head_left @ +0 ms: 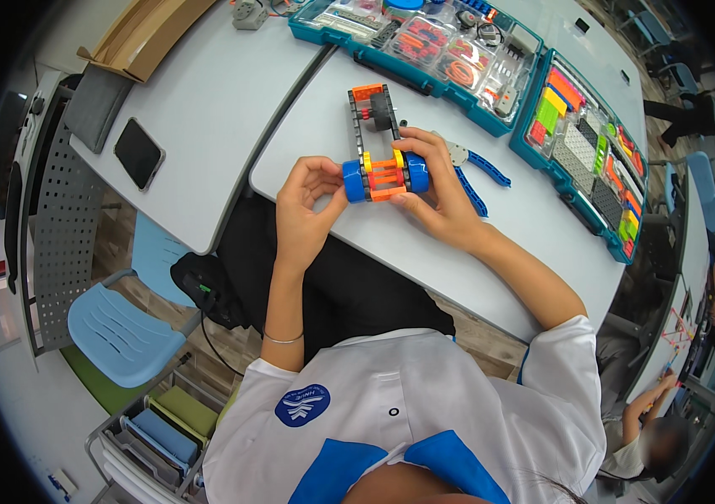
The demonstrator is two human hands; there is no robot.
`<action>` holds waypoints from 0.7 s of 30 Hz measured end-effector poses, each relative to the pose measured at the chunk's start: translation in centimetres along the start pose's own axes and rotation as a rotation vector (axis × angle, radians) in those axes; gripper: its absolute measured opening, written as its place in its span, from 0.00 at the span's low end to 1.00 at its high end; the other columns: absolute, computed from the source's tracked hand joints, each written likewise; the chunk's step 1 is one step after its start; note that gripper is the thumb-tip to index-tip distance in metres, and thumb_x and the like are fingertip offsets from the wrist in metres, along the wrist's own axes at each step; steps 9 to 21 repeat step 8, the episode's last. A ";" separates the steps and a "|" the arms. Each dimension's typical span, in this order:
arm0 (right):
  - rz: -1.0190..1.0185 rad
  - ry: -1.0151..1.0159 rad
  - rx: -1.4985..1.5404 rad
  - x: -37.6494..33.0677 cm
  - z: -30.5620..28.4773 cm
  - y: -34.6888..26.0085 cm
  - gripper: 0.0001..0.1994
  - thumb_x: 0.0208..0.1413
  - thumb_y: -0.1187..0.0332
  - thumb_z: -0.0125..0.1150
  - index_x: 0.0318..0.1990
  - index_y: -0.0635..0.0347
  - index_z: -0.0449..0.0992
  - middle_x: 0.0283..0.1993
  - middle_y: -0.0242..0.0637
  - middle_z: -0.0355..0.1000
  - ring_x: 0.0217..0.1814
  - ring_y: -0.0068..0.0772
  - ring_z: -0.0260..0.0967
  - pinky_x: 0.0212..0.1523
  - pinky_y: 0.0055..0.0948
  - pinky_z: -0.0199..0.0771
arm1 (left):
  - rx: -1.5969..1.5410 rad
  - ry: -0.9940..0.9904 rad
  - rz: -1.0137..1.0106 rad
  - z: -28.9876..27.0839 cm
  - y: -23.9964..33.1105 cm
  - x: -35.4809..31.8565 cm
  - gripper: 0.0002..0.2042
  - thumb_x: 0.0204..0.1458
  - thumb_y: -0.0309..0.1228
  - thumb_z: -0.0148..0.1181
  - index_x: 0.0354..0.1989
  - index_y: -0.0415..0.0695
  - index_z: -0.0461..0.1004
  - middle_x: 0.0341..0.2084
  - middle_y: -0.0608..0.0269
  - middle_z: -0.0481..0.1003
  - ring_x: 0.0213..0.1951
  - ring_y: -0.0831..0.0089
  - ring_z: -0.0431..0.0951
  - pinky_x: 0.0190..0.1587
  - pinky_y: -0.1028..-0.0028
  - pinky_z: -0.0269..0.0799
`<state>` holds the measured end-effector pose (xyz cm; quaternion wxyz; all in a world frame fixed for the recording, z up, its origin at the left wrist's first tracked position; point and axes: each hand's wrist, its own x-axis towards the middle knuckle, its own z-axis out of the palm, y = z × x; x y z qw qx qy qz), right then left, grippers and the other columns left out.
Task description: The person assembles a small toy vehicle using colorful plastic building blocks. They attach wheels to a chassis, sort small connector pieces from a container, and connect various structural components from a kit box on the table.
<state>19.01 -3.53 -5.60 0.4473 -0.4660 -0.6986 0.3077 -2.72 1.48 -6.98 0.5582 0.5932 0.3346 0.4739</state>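
Between my two hands is a toy vehicle built from plastic parts, with orange and yellow pieces, black beams and blue wheels. My left hand has its thumb and fingertips against the left blue wheel. Around the right blue wheel curl the thumb and fingers of my right hand. The long black frame reaches away from me to a black wheel and an orange piece at its far end. Just right of my right hand lie blue-handled pliers, partly hidden by it.
Two teal cases of sorted building parts stand open along the table's far right side. A phone lies on the left table, near a grey pouch and a cardboard box. A blue chair stands at lower left.
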 end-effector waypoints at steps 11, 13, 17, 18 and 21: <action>-0.200 0.068 -0.126 -0.5 0.6 -0.2 0.31 0.53 0.70 0.69 0.63 0.56 0.62 0.69 0.48 0.50 0.72 0.50 0.51 0.70 0.46 0.53 | -0.036 -0.181 -0.362 -1.6 1.4 0.2 0.19 0.59 0.22 0.59 0.58 0.32 0.67 0.47 0.58 0.76 0.43 0.77 0.76 0.51 0.78 0.70; -0.200 0.068 -0.126 -0.5 0.6 -0.2 0.31 0.53 0.70 0.69 0.63 0.56 0.62 0.69 0.48 0.50 0.72 0.50 0.51 0.70 0.46 0.53 | -0.036 -0.181 -0.362 -1.6 1.4 0.2 0.19 0.59 0.22 0.59 0.58 0.32 0.67 0.47 0.58 0.76 0.43 0.77 0.76 0.51 0.78 0.70; -0.200 0.068 -0.126 -0.5 0.6 -0.2 0.31 0.53 0.70 0.69 0.63 0.56 0.62 0.69 0.48 0.50 0.72 0.50 0.51 0.70 0.46 0.53 | -0.036 -0.181 -0.362 -1.6 1.4 0.2 0.19 0.59 0.22 0.59 0.58 0.32 0.67 0.47 0.58 0.76 0.43 0.77 0.76 0.51 0.78 0.70; -0.200 0.068 -0.126 -0.5 0.6 -0.2 0.31 0.53 0.70 0.69 0.63 0.56 0.62 0.69 0.48 0.50 0.72 0.50 0.51 0.70 0.46 0.53 | -0.036 -0.181 -0.362 -1.6 1.4 0.2 0.19 0.59 0.22 0.59 0.58 0.32 0.67 0.47 0.58 0.76 0.43 0.77 0.76 0.51 0.78 0.70; -0.200 0.068 -0.126 -0.5 0.6 -0.2 0.31 0.53 0.70 0.69 0.63 0.56 0.62 0.69 0.48 0.50 0.72 0.50 0.51 0.70 0.46 0.53 | -0.036 -0.181 -0.362 -1.6 1.4 0.2 0.19 0.59 0.22 0.59 0.58 0.32 0.67 0.47 0.58 0.76 0.43 0.77 0.76 0.51 0.78 0.70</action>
